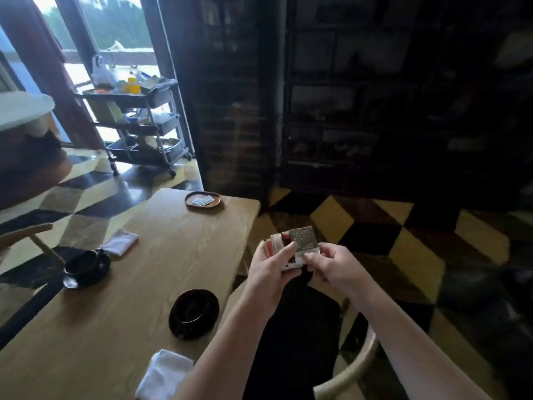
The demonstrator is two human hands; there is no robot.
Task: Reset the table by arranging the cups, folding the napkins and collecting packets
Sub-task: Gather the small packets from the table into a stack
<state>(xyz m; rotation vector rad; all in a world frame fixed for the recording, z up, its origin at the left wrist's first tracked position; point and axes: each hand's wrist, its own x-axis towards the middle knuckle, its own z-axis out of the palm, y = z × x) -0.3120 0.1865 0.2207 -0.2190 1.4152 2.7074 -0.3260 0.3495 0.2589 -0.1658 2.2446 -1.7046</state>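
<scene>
Off the right edge of the wooden table [150,255], my left hand [271,267] grips a stack of small packets [291,245]. My right hand [331,265] pinches the front packet of that stack. On the table stand a black cup on a saucer [86,267] at the left and another black cup on a saucer [193,313] near the right edge. A folded white napkin [119,241] lies beyond the left cup. A second white napkin [164,373] lies at the near edge. A brown tray [215,204] at the far end holds two white packets [202,201].
A curved wooden chair back [354,368] stands under my right forearm. Another chair [26,235] sits at the table's left. A grey trolley [138,122] with bottles stands by the window. Dark cabinets [375,96] line the far wall over a checkered floor.
</scene>
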